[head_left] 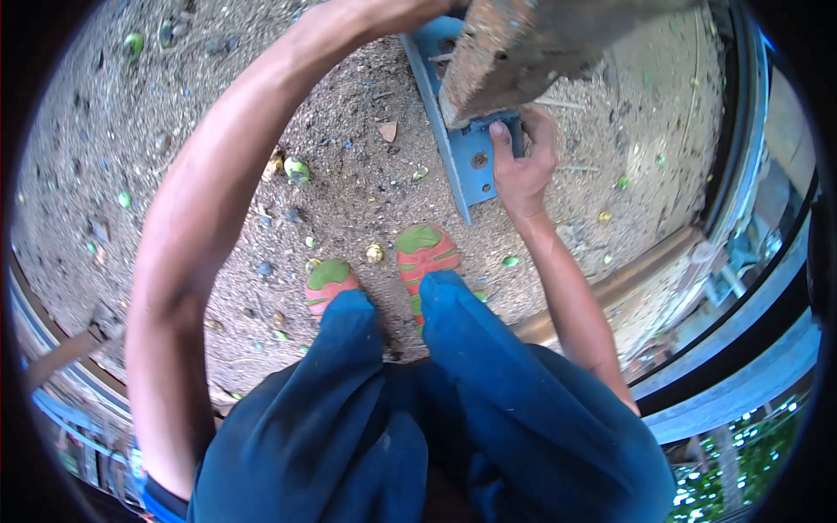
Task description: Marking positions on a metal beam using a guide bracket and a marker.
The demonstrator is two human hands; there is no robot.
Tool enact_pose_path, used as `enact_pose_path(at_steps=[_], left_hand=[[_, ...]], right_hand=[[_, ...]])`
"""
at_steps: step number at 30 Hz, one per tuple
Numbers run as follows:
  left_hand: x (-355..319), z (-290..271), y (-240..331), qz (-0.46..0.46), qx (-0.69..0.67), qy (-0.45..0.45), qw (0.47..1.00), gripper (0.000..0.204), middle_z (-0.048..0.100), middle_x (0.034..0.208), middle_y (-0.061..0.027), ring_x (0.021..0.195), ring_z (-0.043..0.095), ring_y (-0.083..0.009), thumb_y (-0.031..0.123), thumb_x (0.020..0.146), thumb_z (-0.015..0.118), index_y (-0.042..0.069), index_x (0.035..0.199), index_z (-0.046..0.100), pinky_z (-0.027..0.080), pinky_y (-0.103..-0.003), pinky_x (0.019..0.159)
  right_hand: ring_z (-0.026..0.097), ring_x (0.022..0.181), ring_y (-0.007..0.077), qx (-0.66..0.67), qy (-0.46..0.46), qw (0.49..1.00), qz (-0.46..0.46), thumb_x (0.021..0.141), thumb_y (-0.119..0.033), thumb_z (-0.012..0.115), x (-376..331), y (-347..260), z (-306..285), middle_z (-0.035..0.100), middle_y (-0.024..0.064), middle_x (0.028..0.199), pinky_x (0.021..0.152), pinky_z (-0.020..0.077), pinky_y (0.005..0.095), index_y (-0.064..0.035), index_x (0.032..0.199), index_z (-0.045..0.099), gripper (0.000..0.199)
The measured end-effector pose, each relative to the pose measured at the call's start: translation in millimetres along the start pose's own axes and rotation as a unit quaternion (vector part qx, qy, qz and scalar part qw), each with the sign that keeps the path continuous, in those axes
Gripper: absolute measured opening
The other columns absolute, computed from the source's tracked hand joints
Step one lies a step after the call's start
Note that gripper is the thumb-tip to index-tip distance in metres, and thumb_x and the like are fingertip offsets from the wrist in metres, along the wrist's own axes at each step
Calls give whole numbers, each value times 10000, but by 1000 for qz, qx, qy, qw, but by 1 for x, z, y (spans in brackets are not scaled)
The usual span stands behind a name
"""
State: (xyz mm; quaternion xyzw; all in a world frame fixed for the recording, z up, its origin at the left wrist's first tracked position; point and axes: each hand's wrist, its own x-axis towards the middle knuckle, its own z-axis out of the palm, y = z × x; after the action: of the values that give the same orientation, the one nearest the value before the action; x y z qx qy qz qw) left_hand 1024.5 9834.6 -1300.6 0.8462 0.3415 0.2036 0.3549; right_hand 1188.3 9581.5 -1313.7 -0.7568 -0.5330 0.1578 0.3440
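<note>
A blue-painted steel channel piece (462,161) with round holes lies at the top right of centre on the sandy ground. Across it rests a rough brown block or post (497,57), which hides part of the channel; whether it is wood or something else I cannot make out. My right hand (530,166) grips the channel's right side near its lower end, thumb on the blue face and fingers behind. The left arm arcs up to the channel's far end, where my left hand (436,7) is cut off by the top of the picture, its fingers hidden.
My feet in red-green footwear (427,248) are planted just below the channel. Small green and yellow fruits (297,169), pebbles and a reddish shard (388,131) are scattered over the sand. A brown metal bar (641,279) runs along the right side.
</note>
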Motion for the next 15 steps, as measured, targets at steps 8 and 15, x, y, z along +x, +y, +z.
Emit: enact_pose_path(at_steps=[8, 15], left_hand=[[-61, -54, -30, -137, -290, 46, 946, 134, 608, 907, 33, 753, 539, -45, 94, 983, 646, 58, 1108, 677, 436, -205, 624], [-181, -23, 7, -271, -738, 39, 616, 522, 696, 1022, -91, 664, 558, -85, 31, 928, 705, 115, 1403, 506, 467, -203, 549]], right_hand=[[652, 1002, 409, -23, 26, 999, -35, 902, -316, 767, 5, -3, -9, 641, 204, 1103, 863, 542, 444, 30, 1093, 629, 419], [663, 1011, 383, -1, 15, 1000, -16, 914, -308, 747, 1, -3, -14, 631, 176, 1105, 865, 550, 438, 28, 1110, 635, 405]])
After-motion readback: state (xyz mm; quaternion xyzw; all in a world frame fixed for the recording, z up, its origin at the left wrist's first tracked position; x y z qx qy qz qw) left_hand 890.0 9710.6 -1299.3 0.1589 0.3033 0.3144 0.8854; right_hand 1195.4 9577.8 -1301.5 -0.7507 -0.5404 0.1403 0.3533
